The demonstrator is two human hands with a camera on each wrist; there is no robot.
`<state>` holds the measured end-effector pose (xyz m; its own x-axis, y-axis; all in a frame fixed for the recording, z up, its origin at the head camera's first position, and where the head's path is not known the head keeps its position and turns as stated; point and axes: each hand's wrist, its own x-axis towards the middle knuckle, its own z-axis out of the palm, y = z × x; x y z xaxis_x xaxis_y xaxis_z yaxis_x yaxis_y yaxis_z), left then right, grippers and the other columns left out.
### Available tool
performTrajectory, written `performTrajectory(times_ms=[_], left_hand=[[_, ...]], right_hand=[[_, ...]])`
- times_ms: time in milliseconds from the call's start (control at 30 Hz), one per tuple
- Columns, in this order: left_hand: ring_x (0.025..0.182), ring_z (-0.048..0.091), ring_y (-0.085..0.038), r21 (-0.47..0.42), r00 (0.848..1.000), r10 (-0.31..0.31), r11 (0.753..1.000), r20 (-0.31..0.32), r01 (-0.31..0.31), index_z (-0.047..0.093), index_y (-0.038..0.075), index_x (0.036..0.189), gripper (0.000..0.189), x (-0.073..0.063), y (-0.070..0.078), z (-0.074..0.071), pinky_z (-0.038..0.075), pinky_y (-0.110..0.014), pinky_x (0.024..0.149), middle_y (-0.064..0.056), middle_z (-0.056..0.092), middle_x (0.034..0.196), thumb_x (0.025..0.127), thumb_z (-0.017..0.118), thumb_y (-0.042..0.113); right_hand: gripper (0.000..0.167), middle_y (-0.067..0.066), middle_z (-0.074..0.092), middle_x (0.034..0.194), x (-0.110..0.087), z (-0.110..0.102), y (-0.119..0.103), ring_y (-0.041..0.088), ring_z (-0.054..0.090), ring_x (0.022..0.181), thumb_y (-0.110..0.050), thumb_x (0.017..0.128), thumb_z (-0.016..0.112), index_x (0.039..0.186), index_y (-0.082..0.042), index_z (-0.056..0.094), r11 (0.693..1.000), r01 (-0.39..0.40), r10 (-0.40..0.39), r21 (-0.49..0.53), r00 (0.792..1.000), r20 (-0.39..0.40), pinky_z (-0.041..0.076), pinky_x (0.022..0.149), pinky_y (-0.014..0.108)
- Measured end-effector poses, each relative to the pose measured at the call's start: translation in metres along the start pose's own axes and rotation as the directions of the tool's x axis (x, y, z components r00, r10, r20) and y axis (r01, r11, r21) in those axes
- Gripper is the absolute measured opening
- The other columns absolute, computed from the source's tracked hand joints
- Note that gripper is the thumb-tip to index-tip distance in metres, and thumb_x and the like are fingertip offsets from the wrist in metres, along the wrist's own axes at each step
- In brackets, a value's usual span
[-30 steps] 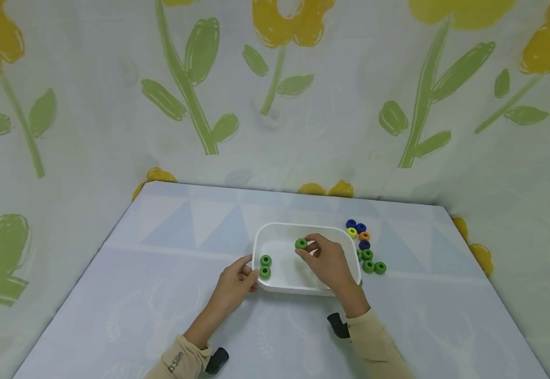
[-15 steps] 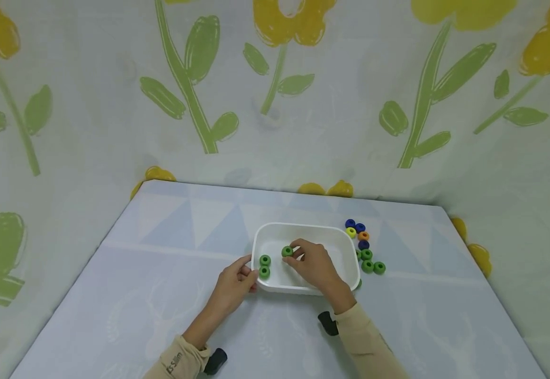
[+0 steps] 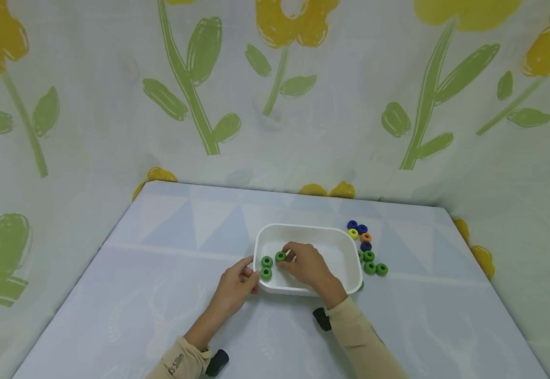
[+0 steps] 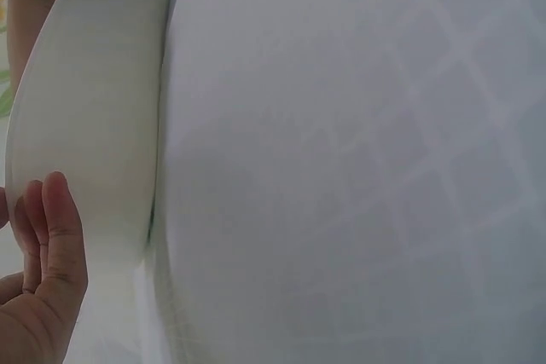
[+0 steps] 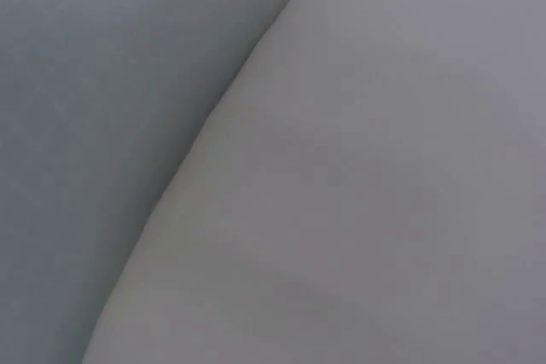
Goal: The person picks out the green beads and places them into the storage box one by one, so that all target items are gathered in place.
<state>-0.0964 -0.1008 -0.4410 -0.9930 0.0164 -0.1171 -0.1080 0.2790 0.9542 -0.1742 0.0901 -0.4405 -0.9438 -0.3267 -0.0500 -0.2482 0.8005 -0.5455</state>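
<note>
In the head view, a white rectangular tray (image 3: 312, 289) with rounded corners stands on the table. My right hand (image 3: 308, 264) is inside it, pinching a green ring-shaped bead (image 3: 280, 256) between thumb and fingertips. Just left of that bead, two more green beads (image 3: 266, 273) lie against the tray's left end, one behind the other. My left hand (image 3: 233, 284) grips the tray's left rim. In the left wrist view its fingers (image 4: 61, 236) lie along the outside of the tray wall (image 4: 94, 117). The right wrist view shows only pale, blurred surfaces, without the hand.
Right of the tray lie loose beads: several green ones (image 3: 370, 268), blue ones (image 3: 362, 229), a yellow one (image 3: 352, 233) and an orange one (image 3: 366, 237). One green bead (image 3: 362, 286) is partly hidden by the tray's front right corner. A flower-printed curtain (image 3: 341, 131) surrounds the table (image 3: 170, 295).
My right hand has moved left and down in the tray with the green bead, bringing it close to the two beads there. The left hand stays on the rim.
</note>
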Motion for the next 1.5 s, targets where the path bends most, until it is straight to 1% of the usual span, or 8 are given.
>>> performTrajectory(times_ms=[167, 333, 500, 667, 800, 1000, 1233, 1500], left_hand=[[0.073, 0.066, -0.013, -0.002, 1.0, 0.01, 1.0, 0.0, -0.01, 0.051, -0.006, 0.142, 0.049, 0.0, 0.0, 0.0, 0.061, -0.023, 0.066, -0.011, 0.064, 0.089, 0.096, 0.061, 0.005], [0.073, 0.066, -0.013, 0.001, 1.0, 0.01, 1.0, -0.003, -0.01, 0.051, -0.006, 0.142, 0.048, 0.001, -0.001, -0.001, 0.062, -0.024, 0.066, -0.011, 0.064, 0.088, 0.095, 0.061, 0.004], [0.073, 0.066, -0.013, -0.001, 1.0, 0.0, 1.0, -0.003, 0.0, 0.051, -0.006, 0.142, 0.048, 0.002, -0.001, -0.001, 0.062, -0.023, 0.066, -0.011, 0.064, 0.088, 0.096, 0.061, 0.005], [0.072, 0.066, -0.013, -0.008, 1.0, -0.013, 1.0, -0.006, 0.013, 0.05, -0.006, 0.143, 0.049, 0.002, -0.002, 0.001, 0.062, -0.023, 0.066, -0.011, 0.064, 0.088, 0.096, 0.061, 0.004], [0.072, 0.066, -0.013, -0.004, 1.0, 0.001, 1.0, -0.005, -0.002, 0.05, -0.006, 0.142, 0.049, 0.002, -0.003, 0.001, 0.062, -0.024, 0.066, -0.011, 0.064, 0.087, 0.096, 0.061, 0.005], [0.072, 0.066, -0.013, -0.004, 1.0, 0.014, 1.0, -0.01, -0.014, 0.051, -0.005, 0.142, 0.048, 0.001, -0.004, 0.001, 0.062, -0.025, 0.066, -0.011, 0.064, 0.087, 0.096, 0.061, 0.004], [0.072, 0.066, -0.013, -0.004, 1.0, 0.015, 1.0, -0.017, -0.016, 0.052, -0.004, 0.142, 0.048, 0.002, -0.005, 0.003, 0.062, -0.027, 0.065, -0.01, 0.064, 0.086, 0.096, 0.061, 0.005], [0.072, 0.066, -0.013, 0.005, 1.0, 0.023, 1.0, -0.02, -0.023, 0.051, -0.005, 0.142, 0.048, 0.001, -0.007, 0.004, 0.062, -0.026, 0.065, -0.01, 0.064, 0.086, 0.096, 0.061, 0.005]], right_hand=[[0.029, 0.003, 0.074, 0.09, 0.002, 0.002, -0.001, 0.015, 0.063, 0.079, -0.023, 0.086, 0.08, 0.112, -0.013, 0.071, 1.0, -0.028, 0.028, -0.013, 0.999, 0.031, 0.055, 0.072, 0.034], [0.03, 0.002, 0.071, 0.089, 0.005, 0.002, -0.001, 0.014, 0.06, 0.077, -0.021, 0.086, 0.08, 0.112, -0.013, 0.07, 0.999, -0.037, 0.038, -0.014, 0.997, 0.061, 0.053, 0.072, 0.032], [0.03, 0.002, 0.07, 0.087, 0.006, 0.003, -0.001, 0.014, 0.06, 0.076, -0.019, 0.085, 0.08, 0.112, -0.011, 0.071, 1.0, -0.026, 0.026, -0.005, 0.998, 0.062, 0.053, 0.07, 0.031], [0.03, 0.003, 0.072, 0.09, 0.005, 0.003, -0.002, 0.014, 0.062, 0.079, -0.017, 0.086, 0.078, 0.114, -0.01, 0.071, 1.0, -0.023, 0.022, 0.011, 0.998, 0.059, 0.054, 0.071, 0.032], [0.03, 0.005, 0.073, 0.091, 0.006, 0.003, -0.003, 0.015, 0.064, 0.08, -0.015, 0.087, 0.077, 0.115, -0.008, 0.071, 1.0, -0.015, 0.014, 0.024, 0.999, 0.049, 0.055, 0.071, 0.031], [0.03, 0.007, 0.075, 0.092, 0.01, 0.004, -0.004, 0.017, 0.068, 0.083, -0.012, 0.086, 0.078, 0.115, -0.006, 0.072, 0.998, 0.004, -0.006, 0.056, 1.0, 0.03, 0.058, 0.074, 0.033], [0.029, 0.008, 0.077, 0.093, 0.012, 0.006, -0.003, 0.022, 0.072, 0.086, -0.007, 0.085, 0.076, 0.114, -0.004, 0.072, 0.995, 0.053, -0.053, 0.089, 0.999, -0.003, 0.06, 0.077, 0.037], [0.031, 0.01, 0.076, 0.098, 0.013, 0.01, -0.003, 0.024, 0.072, 0.089, -0.005, 0.086, 0.076, 0.117, -0.003, 0.071, 0.991, 0.089, -0.091, 0.101, 0.996, 0.009, 0.061, 0.079, 0.038]])
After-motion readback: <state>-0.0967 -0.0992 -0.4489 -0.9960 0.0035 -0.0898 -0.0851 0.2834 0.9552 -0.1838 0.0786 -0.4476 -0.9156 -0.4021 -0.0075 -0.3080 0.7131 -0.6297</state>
